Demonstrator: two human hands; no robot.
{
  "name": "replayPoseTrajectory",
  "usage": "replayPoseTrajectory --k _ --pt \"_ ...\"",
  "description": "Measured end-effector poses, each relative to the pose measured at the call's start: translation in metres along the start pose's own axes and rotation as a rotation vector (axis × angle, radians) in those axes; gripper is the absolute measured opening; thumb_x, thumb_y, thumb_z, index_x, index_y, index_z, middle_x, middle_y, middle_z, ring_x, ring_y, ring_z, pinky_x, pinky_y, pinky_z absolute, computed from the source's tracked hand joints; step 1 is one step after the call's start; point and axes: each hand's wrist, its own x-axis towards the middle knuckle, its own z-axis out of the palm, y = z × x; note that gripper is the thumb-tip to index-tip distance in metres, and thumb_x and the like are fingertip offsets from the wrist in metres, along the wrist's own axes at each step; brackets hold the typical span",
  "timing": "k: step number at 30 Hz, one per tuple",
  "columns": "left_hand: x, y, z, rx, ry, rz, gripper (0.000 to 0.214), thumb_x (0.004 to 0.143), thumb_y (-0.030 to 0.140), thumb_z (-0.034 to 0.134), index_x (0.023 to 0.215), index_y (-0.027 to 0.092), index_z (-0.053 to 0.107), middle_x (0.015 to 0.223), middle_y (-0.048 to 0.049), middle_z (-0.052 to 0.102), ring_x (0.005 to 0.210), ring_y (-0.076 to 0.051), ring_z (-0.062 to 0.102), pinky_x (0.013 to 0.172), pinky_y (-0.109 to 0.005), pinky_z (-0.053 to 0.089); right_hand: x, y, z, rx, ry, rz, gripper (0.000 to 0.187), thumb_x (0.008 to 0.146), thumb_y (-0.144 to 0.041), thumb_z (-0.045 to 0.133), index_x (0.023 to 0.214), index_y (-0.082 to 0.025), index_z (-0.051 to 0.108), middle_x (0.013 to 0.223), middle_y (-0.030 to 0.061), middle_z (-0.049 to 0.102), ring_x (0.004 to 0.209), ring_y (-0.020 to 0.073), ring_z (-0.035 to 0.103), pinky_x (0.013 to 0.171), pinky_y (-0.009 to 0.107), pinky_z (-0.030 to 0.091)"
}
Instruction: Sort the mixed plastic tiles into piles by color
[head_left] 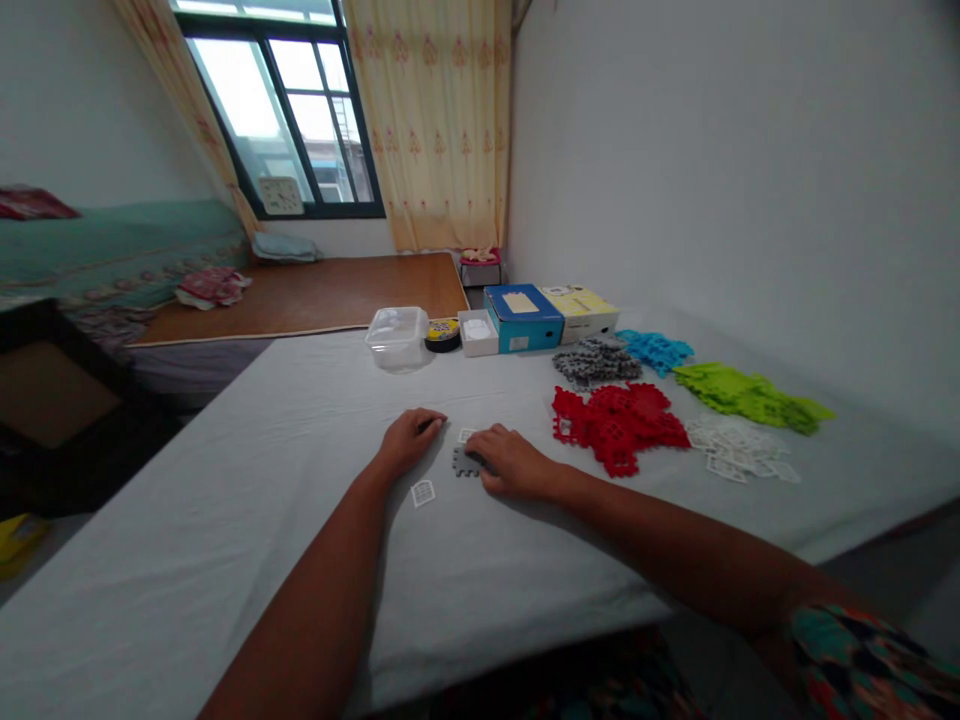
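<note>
My left hand (411, 440) rests on the table with its fingers curled together. Whatever is in its pinch, if anything, is too small to make out. Close by on the right, my right hand (514, 460) has its thumb and fingers on a flat grey toothed-edge piece (465, 462), covering its right part. A small white window-shaped piece (466, 435) lies just behind the grey one, partly hidden by my right fingers. Another white window-shaped piece (423, 493) lies nearer me, between my forearms.
To the right lie piles of red pieces (622, 420), grey pieces (596, 362), blue pieces (656, 350), green pieces (750, 395) and white pieces (742, 448). At the back stand a clear plastic container (397, 338), a roll of tape (442, 336), a small white box (478, 334) and a blue box (523, 320).
</note>
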Motion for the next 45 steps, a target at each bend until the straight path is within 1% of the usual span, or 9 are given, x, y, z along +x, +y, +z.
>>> replayPoseTrajectory --k 7,11,18,21,25,29,32,38,45 --pt "-0.001 -0.001 -0.003 -0.012 -0.004 0.002 0.039 0.086 0.043 0.044 0.103 0.024 0.073 0.105 -0.0040 0.074 0.101 -0.023 0.064 0.091 -0.034 0.048 -0.031 0.023 -0.008 0.165 0.120 -0.031 0.038 0.073 -0.015 0.064 0.111 -0.016 0.061 0.110 0.0104 0.065 0.102 0.0225 0.054 0.092 0.036 0.044" --pt "-0.002 0.004 -0.007 -0.030 -0.013 -0.022 0.039 0.085 0.046 0.045 0.100 0.025 0.074 0.104 -0.0035 0.074 0.101 -0.023 0.064 0.092 -0.034 0.048 -0.039 0.058 -0.041 0.122 0.230 -0.010 0.033 0.074 -0.018 0.064 0.108 -0.017 0.065 0.111 0.0092 0.068 0.103 0.0227 0.058 0.095 0.038 0.044" --pt "-0.001 0.002 -0.006 -0.020 -0.011 -0.022 0.039 0.085 0.047 0.045 0.100 0.025 0.074 0.105 -0.0036 0.074 0.102 -0.023 0.065 0.093 -0.035 0.048 -0.046 0.190 -0.126 -0.089 0.509 0.628 0.031 0.080 -0.026 0.060 0.108 -0.015 0.068 0.105 0.0098 0.071 0.092 0.0210 0.065 0.085 0.033 0.049" --pt "-0.001 0.002 -0.006 -0.028 -0.010 -0.028 0.039 0.085 0.046 0.044 0.099 0.025 0.074 0.104 -0.0028 0.074 0.101 -0.023 0.065 0.093 -0.034 0.048 -0.047 0.230 -0.138 -0.140 0.518 0.747 0.032 0.083 -0.028 0.058 0.111 -0.015 0.068 0.110 0.0103 0.070 0.096 0.0198 0.065 0.085 0.030 0.049" --pt "-0.002 0.002 -0.006 -0.035 -0.009 -0.037 0.039 0.085 0.046 0.044 0.100 0.024 0.073 0.104 -0.0035 0.074 0.101 -0.023 0.064 0.093 -0.035 0.048 -0.043 0.246 -0.133 -0.232 0.430 0.762 0.032 0.085 -0.031 0.057 0.110 -0.014 0.068 0.110 0.0117 0.070 0.099 0.0224 0.063 0.089 0.033 0.047" --pt "-0.001 -0.002 -0.004 -0.046 -0.013 -0.028 0.039 0.086 0.046 0.044 0.101 0.025 0.073 0.106 -0.0036 0.074 0.103 -0.023 0.064 0.094 -0.035 0.048 -0.034 0.230 -0.125 -0.320 0.479 0.693 0.030 0.088 -0.032 0.053 0.108 -0.014 0.069 0.112 0.0129 0.069 0.106 0.0278 0.059 0.097 0.042 0.042" --pt "0.000 -0.003 -0.002 -0.044 -0.010 -0.028 0.039 0.086 0.046 0.045 0.102 0.024 0.073 0.106 -0.0037 0.074 0.102 -0.023 0.064 0.093 -0.035 0.048 -0.023 0.195 -0.108 -0.300 0.550 0.501 0.028 0.089 -0.026 0.050 0.109 -0.016 0.067 0.115 0.0113 0.067 0.109 0.0272 0.056 0.100 0.043 0.039" --pt "-0.002 0.003 -0.004 -0.024 -0.014 -0.037 0.038 0.086 0.044 0.045 0.102 0.025 0.074 0.104 -0.0032 0.074 0.102 -0.023 0.064 0.094 -0.035 0.048 0.003 0.083 -0.038 -0.056 0.200 0.012 0.026 0.090 -0.025 0.057 0.114 -0.019 0.063 0.117 0.0090 0.066 0.107 0.0225 0.055 0.095 0.039 0.044" --pt "-0.001 0.006 -0.004 -0.040 -0.022 -0.015 0.037 0.085 0.040 0.045 0.102 0.024 0.074 0.104 -0.0045 0.074 0.101 -0.023 0.064 0.093 -0.035 0.047 0.014 0.021 0.000 -0.271 -0.007 -0.044 0.019 0.093 -0.025 0.055 0.102 -0.014 0.067 0.102 0.0127 0.066 0.099 0.0228 0.055 0.088 0.035 0.045"
